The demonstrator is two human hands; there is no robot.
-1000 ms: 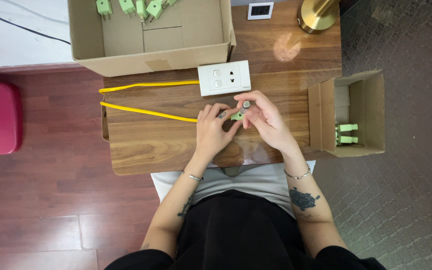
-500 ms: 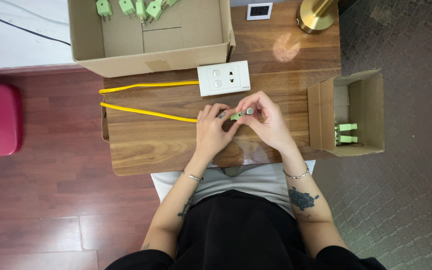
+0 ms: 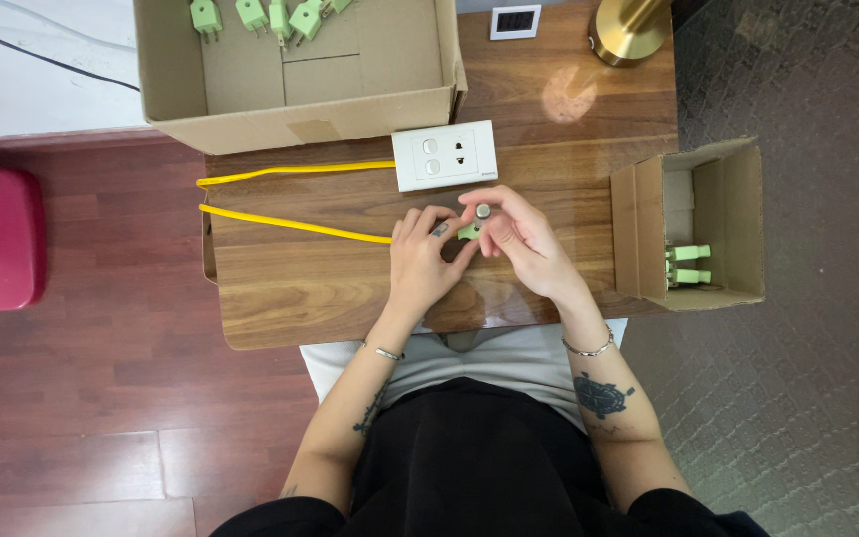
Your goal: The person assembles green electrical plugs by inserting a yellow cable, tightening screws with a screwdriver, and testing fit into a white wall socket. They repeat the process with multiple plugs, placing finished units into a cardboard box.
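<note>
- The left hand (image 3: 422, 261) and right hand (image 3: 519, 239) meet over the middle of the wooden table (image 3: 280, 298), fingers curled in around a small green plug (image 3: 468, 231).
- The left hand pinches the plug's left end, where a yellow cable (image 3: 290, 225) runs off to the left, then loops back to the right.
- The right hand closes on the plug's right side, thumb and forefinger up at its far edge.
- Just beyond the hands lies a white socket plate (image 3: 445, 155), flat on the table.
- A large cardboard box (image 3: 350, 109) at the far side holds loose green plugs (image 3: 251, 15).
- A small cardboard box (image 3: 638, 229) at the right edge holds two more green plugs (image 3: 688, 265).
</note>
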